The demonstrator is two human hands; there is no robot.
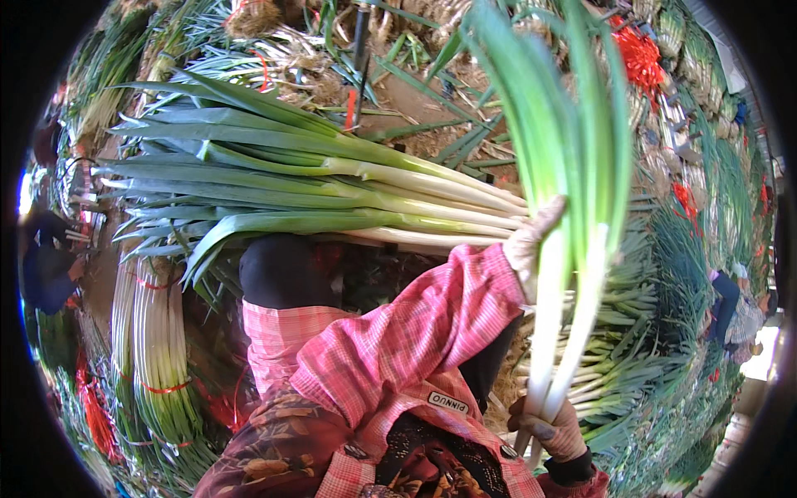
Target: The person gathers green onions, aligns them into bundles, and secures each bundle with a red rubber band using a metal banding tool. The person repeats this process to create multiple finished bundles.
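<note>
My right hand (551,426) grips the white root ends of a few large green onions (560,249), held upright across the view, their leaves blurred at the top. My left hand (532,246), in a pale, soiled glove, touches these stalks at mid-length, beside the white ends of a thick pile of green onions (373,193). The upright stalks partly hide it, and its grip is not clear. The pile lies sideways in front of me, leaves to the left, over a dark-clad knee (280,271).
Bundles of green onions tied with red strips (159,348) lie at left, with red strands (93,404) near. More onions (622,348) lie at right. A dark metal rod (360,62) stands beyond the pile. People crouch at far left (47,261) and far right (738,311).
</note>
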